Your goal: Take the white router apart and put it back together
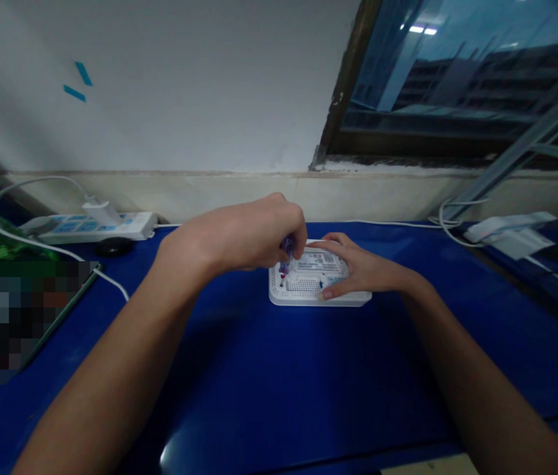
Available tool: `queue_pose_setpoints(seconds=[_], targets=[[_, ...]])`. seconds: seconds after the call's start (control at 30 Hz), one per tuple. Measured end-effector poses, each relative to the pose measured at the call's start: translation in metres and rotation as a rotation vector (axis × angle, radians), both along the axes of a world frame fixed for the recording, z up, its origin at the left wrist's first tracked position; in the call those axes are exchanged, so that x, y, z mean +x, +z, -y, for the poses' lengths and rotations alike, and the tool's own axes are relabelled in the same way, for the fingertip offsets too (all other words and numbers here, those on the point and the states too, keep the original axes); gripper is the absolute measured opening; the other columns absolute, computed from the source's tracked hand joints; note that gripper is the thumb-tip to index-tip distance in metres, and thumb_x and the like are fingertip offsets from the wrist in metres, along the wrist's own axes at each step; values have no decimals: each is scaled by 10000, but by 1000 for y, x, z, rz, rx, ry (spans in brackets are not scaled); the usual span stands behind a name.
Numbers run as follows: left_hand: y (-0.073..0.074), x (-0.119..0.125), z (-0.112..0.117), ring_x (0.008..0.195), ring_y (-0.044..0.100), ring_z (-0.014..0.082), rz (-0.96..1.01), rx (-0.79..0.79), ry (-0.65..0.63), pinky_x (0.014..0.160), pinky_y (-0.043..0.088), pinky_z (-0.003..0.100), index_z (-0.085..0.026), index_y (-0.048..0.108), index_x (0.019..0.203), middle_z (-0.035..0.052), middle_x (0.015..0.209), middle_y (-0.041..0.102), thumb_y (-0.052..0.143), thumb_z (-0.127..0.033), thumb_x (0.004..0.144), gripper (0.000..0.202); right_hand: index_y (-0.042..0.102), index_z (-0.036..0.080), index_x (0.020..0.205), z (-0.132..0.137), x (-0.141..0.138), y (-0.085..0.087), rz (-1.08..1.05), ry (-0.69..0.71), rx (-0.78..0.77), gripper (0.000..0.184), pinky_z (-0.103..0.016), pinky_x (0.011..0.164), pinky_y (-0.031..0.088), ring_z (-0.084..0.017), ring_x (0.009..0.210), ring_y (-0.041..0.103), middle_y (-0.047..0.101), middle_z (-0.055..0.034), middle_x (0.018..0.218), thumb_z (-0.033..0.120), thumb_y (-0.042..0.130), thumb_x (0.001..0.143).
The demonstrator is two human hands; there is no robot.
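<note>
Head-worn view, facing forward and down over both forearms toward the wall.

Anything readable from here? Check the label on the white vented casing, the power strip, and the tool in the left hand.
Label on the white vented casing: too small to read.
Blue patches on the power strip: too blurred to read.
Blue tool handle in the left hand: no text visible.

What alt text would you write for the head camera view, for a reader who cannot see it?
Two bare hands work on a white vented plastic device lying on a blue desk. The left hand grips a small purple-blue tool against the device, and the right hand rests flat on it. A white power strip lies behind, near the wall.
</note>
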State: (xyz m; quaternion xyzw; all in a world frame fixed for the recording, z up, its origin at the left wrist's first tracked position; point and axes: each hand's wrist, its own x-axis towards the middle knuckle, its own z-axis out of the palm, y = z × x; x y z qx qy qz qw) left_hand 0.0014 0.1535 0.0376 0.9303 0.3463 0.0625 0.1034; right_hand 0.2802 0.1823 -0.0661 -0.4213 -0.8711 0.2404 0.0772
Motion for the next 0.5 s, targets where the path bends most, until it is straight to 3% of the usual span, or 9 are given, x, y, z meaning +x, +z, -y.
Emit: queue_pose_setpoints(seconds=[0.23, 0.37, 0.5], targets=[[9, 0, 4, 528, 592, 106, -72, -73, 56, 499, 359, 210, -229, 805, 874, -5, 684, 723, 737, -254, 809, 98, 446, 361, 1485, 2, -1, 2, -10, -4, 1, 1006, -521, 1172, 361, -362, 1369, 404, 390, -70, 1440, 682, 809, 604], [10, 10, 11, 448, 555, 108, -139, -111, 210, 462, 332, 227, -157, 766, 807, 11, 558, 656, 696, -359, 864, 222, 431, 375, 1496, 3, -1, 2, -14, -1, 1, 1005, -538, 1168, 360, -370, 1367, 409, 386, -67, 1447, 680, 803, 613], [9, 19, 20, 520, 592, 138, -189, 26, 266, 517, 359, 249, -138, 767, 867, 45, 599, 651, 667, -349, 896, 236, 411, 380, 1509, 0, 1, 0, -7, 2, -3, 1024, -562, 1176, 341, -383, 1381, 393, 380, -74, 1457, 683, 804, 614]])
